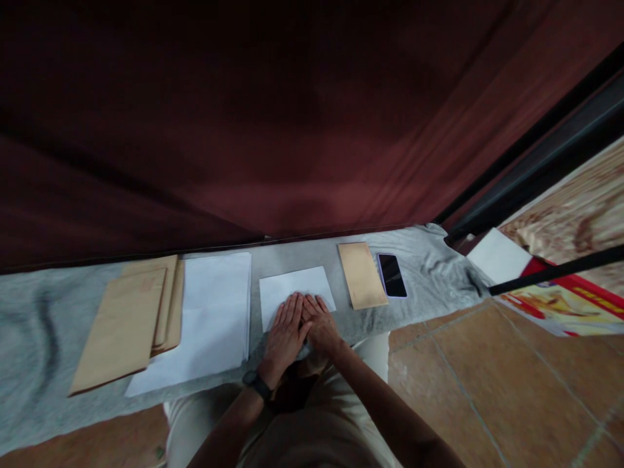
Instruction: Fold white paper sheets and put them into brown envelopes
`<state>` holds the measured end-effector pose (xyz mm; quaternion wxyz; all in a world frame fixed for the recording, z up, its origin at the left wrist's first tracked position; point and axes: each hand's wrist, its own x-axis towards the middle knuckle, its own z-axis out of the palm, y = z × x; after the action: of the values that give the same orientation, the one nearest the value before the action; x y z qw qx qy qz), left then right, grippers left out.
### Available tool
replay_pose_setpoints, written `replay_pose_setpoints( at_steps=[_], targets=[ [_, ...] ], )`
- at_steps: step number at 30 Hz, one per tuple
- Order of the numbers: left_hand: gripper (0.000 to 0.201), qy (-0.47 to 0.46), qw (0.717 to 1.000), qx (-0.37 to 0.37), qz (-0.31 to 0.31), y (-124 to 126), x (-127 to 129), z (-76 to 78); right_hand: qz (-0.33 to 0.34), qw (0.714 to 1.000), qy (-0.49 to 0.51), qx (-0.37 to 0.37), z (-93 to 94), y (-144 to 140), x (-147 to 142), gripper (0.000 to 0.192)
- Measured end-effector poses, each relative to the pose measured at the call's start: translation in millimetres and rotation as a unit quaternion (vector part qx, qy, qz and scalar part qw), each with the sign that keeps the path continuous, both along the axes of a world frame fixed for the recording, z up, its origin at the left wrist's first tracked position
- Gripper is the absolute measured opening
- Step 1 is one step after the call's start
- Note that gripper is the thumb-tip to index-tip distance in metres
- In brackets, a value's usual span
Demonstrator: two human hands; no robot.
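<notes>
A white sheet of paper [295, 281], about half the size of the stacked sheets, lies in front of me on the grey cloth. Both palms press down on its near part. My left hand [286, 330] lies flat with its fingers stretched forward, a dark watch on that wrist. Beside it, touching it, my right hand [320, 325] is flat too, its fingers angled up and left. The hands cover the paper's near edge. Just right of the sheet lies a brown envelope [363, 275], with a phone [392, 275] past it.
Left of my hands are a stack of white paper [214, 305] and several brown envelopes [121, 318] overlapping it. A dark red curtain [302, 195] hangs along the far edge of the grey cloth [439, 279]. Dark poles and a colourful box [565, 302] stand at right, over a tiled floor [453, 364].
</notes>
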<state>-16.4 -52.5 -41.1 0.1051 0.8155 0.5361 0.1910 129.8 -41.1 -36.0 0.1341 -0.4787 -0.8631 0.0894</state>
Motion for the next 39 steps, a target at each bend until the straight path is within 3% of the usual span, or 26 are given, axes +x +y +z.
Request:
replay_pose_setpoints(
  at_steps=[5,13,22,28,39],
  targets=[
    [0.072,0.047,0.999,0.016,0.0,-5.0,-9.5,2.9,0.01,1.0,-0.004,-0.004,1.1,-1.4,3.3,0.059],
    [0.074,0.088,0.996,0.005,-0.03,-14.5,-29.0,15.9,-0.039,0.999,0.026,-0.011,-1.2,-2.7,17.4,0.053],
    [0.081,0.088,0.996,-0.001,0.004,-23.0,-41.7,18.5,-0.096,0.995,0.025,0.021,-5.3,-10.4,45.5,0.055],
    [0.082,0.105,0.994,-0.011,0.012,-27.2,-48.2,23.0,-0.135,0.989,0.048,0.029,-6.2,-9.3,48.3,0.053],
    [0.079,0.115,0.993,0.0,0.01,-24.6,-45.8,19.9,-0.019,0.998,0.048,-0.02,5.0,23.9,1.6,0.049]
  ],
)
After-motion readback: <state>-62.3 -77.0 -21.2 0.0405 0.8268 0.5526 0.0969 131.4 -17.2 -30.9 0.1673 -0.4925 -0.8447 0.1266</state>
